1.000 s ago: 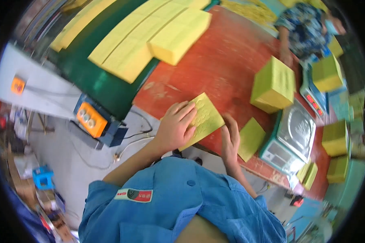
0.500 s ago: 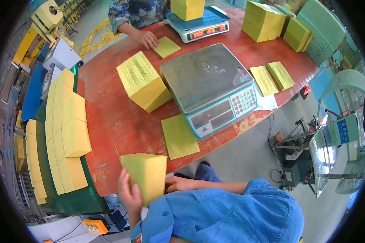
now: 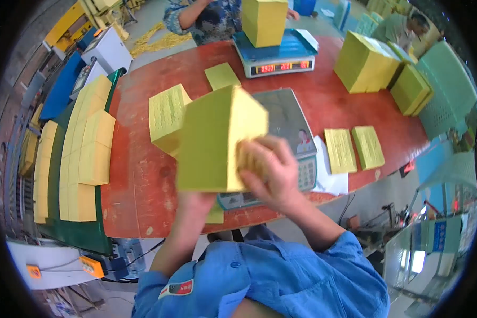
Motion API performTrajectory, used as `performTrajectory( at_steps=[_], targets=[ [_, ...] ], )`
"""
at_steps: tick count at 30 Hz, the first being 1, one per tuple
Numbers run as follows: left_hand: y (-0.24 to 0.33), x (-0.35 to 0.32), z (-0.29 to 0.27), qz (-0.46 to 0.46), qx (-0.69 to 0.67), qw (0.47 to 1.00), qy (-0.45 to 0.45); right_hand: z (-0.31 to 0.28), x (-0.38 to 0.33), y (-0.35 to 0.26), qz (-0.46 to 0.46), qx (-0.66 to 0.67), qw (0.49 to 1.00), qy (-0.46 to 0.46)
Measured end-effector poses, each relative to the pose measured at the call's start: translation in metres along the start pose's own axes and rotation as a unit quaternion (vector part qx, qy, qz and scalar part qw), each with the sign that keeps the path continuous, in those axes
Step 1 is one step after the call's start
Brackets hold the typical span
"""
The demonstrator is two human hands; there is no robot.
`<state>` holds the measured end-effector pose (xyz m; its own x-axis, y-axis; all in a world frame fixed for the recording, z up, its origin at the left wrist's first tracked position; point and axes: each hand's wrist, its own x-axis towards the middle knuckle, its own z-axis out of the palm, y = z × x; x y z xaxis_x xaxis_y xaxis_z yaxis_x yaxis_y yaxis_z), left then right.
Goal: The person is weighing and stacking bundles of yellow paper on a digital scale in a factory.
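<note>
A tall stack of yellow paper [image 3: 206,143] is lifted over the red table, in front of the teal scale [image 3: 283,103] and partly covering it. My left hand [image 3: 197,200] holds the stack at its lower edge, its fingers hidden behind the paper. With fingers curled, my right hand [image 3: 270,169] presses against the stack's right side. Behind it to the left stands another yellow paper stack [image 3: 167,114] with an embossed top. A thin yellow sheet pile [image 3: 215,214] shows in part below the held stack.
Across the red table [image 3: 138,175], a person [image 3: 209,21] stands by a second scale [image 3: 275,66] bearing a yellow stack [image 3: 265,24]. Thin embossed piles [image 3: 340,151] lie at right, larger stacks [image 3: 365,63] behind. Rows of yellow blocks [image 3: 87,153] line the green belt at left.
The yellow stack has risen from the table's near edge and moved forward in my hands. My right hand now presses its side. The other person's hand has left the small pile.
</note>
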<state>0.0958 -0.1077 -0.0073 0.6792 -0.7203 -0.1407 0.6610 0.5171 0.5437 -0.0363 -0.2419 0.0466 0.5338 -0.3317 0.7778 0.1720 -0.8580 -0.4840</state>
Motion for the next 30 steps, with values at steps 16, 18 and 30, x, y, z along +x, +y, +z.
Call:
performTrajectory(
  at_steps=[16,18,30],
  targets=[
    [-0.041,-0.018,0.028,-0.298,-0.025,0.954,0.017,-0.018,0.073,0.091,-0.056,-0.116,0.955,-0.269],
    [-0.016,-0.026,0.025,-0.203,0.235,0.938,-0.157,-0.012,0.082,0.083,-0.069,-0.133,0.955,-0.257],
    [-0.023,0.029,0.081,0.375,0.768,0.479,-0.202,0.042,0.117,0.139,-0.080,-0.094,0.916,-0.382]
  ],
)
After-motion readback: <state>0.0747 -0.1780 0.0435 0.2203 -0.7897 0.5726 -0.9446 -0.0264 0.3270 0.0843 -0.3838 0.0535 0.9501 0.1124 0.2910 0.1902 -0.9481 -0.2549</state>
